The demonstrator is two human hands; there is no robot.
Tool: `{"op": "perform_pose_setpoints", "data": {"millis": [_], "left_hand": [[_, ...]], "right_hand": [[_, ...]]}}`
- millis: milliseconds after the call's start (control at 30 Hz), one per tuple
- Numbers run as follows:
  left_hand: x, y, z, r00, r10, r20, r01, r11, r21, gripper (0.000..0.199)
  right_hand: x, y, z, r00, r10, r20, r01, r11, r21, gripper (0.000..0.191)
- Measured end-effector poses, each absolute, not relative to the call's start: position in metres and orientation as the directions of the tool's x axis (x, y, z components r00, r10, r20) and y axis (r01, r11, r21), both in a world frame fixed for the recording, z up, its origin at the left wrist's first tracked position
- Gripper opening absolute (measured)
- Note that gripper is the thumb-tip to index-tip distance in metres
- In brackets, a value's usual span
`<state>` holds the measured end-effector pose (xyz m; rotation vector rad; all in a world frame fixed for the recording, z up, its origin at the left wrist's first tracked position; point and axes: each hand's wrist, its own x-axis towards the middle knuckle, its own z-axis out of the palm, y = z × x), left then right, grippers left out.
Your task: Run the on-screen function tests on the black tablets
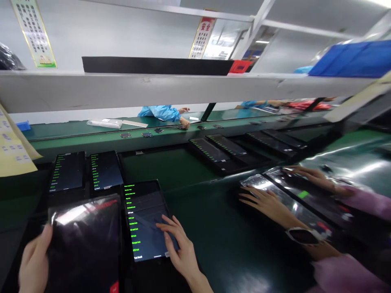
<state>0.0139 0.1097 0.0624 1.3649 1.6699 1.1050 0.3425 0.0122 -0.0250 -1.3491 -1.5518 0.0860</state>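
Observation:
My left hand point(35, 256) grips the left edge of a dark tablet point(84, 244) with glossy film over its face and a red mark at its lower right. My right hand point(180, 248) rests with fingers spread on the screen of a second tablet point(146, 228), which lies just right of the first and shows a column of green text. Two more lit tablets with green lists, one at the far left point(67, 173) and one beside it point(105, 171), lie behind them in black trays.
At the right, a co-worker's hands point(269, 205) touch film-covered tablets point(308, 199). Tablets point(210, 150) in trays lie beyond the green bench point(207, 228). A grey shelf point(183, 87) crosses above; blue sleeves point(160, 112) show behind it. Yellow paper point(14, 146) hangs at left.

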Motion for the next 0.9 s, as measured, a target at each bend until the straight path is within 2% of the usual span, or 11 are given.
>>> {"op": "perform_pose_setpoints", "data": {"millis": [33,133,300,367,533,633,800,900], "left_hand": [[0.013,0.130,0.065,-0.347,0.933,-0.093,0.349,0.221,0.911,0.062],[0.016,0.183,0.063,-0.379,0.914,-0.143,0.354,0.286,0.890,0.066],[0.013,0.213,0.047,-0.204,0.977,0.068,0.482,0.040,0.875,0.061],[0.003,0.200,0.042,-0.146,0.985,0.089,0.524,0.000,0.852,0.059],[-0.035,0.119,0.021,-0.006,1.000,-0.027,0.521,0.026,0.853,0.074],[-0.052,0.073,0.003,0.054,0.995,-0.087,0.513,0.047,0.857,0.070],[-0.062,0.050,-0.018,0.173,0.984,-0.029,0.604,-0.083,0.793,0.074],[-0.063,0.053,-0.022,0.189,0.982,-0.021,0.634,-0.106,0.766,0.075]], "right_hand": [[0.342,0.012,-0.025,0.157,0.755,0.636,0.695,0.373,-0.615,0.023],[0.343,0.013,-0.024,0.147,0.747,0.649,0.713,0.375,-0.593,0.023],[0.346,0.013,-0.022,0.159,0.733,0.661,0.729,0.365,-0.579,0.021],[0.346,0.011,-0.022,0.164,0.737,0.656,0.727,0.359,-0.585,0.020],[0.347,0.005,-0.027,0.176,0.747,0.641,0.715,0.350,-0.605,0.020],[0.345,0.005,-0.029,0.162,0.764,0.624,0.699,0.358,-0.619,0.020],[0.341,0.003,-0.031,0.153,0.774,0.614,0.688,0.362,-0.629,0.020],[0.340,0.004,-0.026,0.156,0.786,0.598,0.693,0.344,-0.634,0.019]]}}
